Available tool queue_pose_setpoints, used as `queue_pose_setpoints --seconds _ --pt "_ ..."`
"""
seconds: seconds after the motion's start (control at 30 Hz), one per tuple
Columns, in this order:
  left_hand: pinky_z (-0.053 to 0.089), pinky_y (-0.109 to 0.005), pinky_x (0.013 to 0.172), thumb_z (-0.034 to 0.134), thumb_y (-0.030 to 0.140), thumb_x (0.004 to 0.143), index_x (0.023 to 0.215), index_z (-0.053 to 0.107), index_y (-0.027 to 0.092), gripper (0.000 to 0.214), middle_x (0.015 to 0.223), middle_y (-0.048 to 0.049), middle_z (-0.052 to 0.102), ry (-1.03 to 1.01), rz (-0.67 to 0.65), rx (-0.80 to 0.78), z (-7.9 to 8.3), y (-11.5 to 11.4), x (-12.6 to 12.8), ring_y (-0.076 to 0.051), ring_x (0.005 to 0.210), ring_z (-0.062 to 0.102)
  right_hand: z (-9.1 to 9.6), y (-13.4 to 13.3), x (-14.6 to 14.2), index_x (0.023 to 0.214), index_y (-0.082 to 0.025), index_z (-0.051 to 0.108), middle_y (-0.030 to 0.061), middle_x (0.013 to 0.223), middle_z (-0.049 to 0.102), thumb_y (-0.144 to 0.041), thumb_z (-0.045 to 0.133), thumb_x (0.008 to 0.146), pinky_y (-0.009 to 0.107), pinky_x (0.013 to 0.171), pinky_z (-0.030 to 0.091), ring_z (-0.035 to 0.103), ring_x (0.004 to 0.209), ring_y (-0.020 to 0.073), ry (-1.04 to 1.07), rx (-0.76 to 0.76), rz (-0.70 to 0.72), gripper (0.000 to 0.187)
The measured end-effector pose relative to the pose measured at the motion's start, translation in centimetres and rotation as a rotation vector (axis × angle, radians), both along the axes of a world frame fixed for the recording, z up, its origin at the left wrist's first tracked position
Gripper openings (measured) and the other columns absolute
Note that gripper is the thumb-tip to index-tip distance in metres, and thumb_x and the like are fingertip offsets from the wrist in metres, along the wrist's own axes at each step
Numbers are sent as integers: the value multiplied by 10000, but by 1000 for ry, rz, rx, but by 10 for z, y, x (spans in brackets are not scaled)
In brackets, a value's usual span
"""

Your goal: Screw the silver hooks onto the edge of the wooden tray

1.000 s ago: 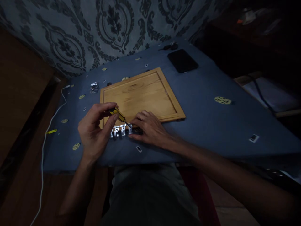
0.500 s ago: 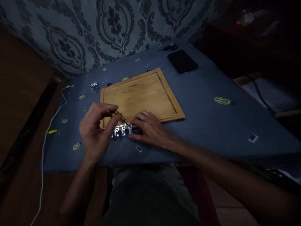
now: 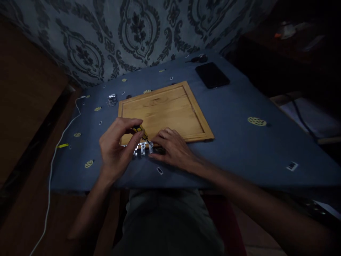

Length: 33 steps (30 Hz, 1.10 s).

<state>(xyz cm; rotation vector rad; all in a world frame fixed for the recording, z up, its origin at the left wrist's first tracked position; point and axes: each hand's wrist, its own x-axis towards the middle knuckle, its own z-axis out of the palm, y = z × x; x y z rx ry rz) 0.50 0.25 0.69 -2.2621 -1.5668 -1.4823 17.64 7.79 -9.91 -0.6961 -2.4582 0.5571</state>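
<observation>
So I've got the left hand (image 3: 115,147) with its fingers pinched around a yellow-and-black screwdriver (image 3: 142,132), which slants down and right from the fingertips to the end piece in a row of shiny metal pieces (image 3: 143,150). That row sits along the near edge of a wooden panel (image 3: 162,110), lying flat just beyond both sets of fingers. The right hand (image 3: 174,149) is bent over the same edge right beside the screwdriver tip, but I can't tell if its fingers are clamping anything, cause they hide what's under them. The left hand also blocks my view of the panel's near left corner. Past the left fingers, off the panel's far left corner, there's a small metal pile (image 3: 112,100). Well left of those fingers a white cable (image 3: 53,156) runs down the side of the bench (image 3: 234,156), with a yellow strip (image 3: 63,145) by it. Far beyond the right fingers lies a flat black device (image 3: 212,75), with some dark object (image 3: 201,58) just behind it, too dim to make out.
</observation>
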Motion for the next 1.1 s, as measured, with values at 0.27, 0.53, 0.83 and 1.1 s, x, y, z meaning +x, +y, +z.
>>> queue_pose_setpoints --seconds 0.27,0.53,0.83,1.1 --pt "589 -228 792 711 123 945 1111 713 210 188 991 -17 738 -35 -57 -52 2 -2 0 -118 912 701 -3 1 1 1109 -199 727 92 1052 690 -542 769 878 386 826 382 554 1015 275 -7 21 2 416" --pt "564 -214 755 775 146 899 1037 725 218 164 931 10 709 -24 -11 16 0 0 0 -110 865 673 -2 0 0 1134 -190 727 97 1066 687 -532 770 879 401 846 399 554 1029 284 -31 24 -8 428" --pt "606 -279 867 749 144 920 1099 729 240 204 1010 -7 748 -122 -6 -74 -4 -4 -2 -142 934 733 0 0 1 1132 -190 722 96 1071 687 -523 771 882 389 845 386 545 1031 280 -25 11 -1 420" --pt "615 -271 863 737 144 933 1106 737 267 212 1021 8 738 -180 63 5 5 -10 1 -131 951 724 2 0 0 1117 -187 718 96 1069 688 -506 772 885 389 854 393 542 1046 278 -33 -17 -8 398"
